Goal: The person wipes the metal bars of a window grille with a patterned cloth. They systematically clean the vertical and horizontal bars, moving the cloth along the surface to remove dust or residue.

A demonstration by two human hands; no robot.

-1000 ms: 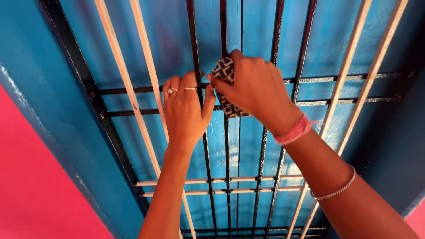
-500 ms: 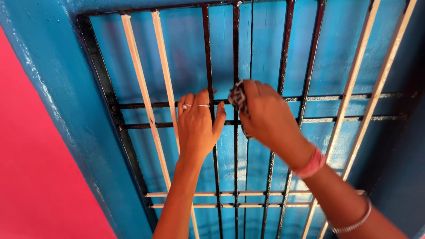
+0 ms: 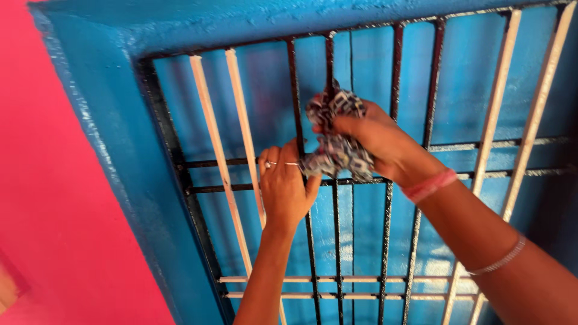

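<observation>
Clenched around a crumpled patterned cloth (image 3: 335, 135), right hand (image 3: 385, 144) presses it against a black vertical bar (image 3: 330, 66) of the window grille (image 3: 421, 150), just above the crossbars. Left hand (image 3: 288, 189), fingers curled, grips the upper crossbar (image 3: 223, 162) just left of the cloth. Blue frame (image 3: 108, 120) surrounds the grille; pink wall (image 3: 48, 198) at left.

Pink wall (image 3: 54, 198), blue window frame (image 3: 108, 150)

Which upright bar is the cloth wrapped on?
The black bar second right of the pale pair; the right hand presses the cloth there.
</observation>
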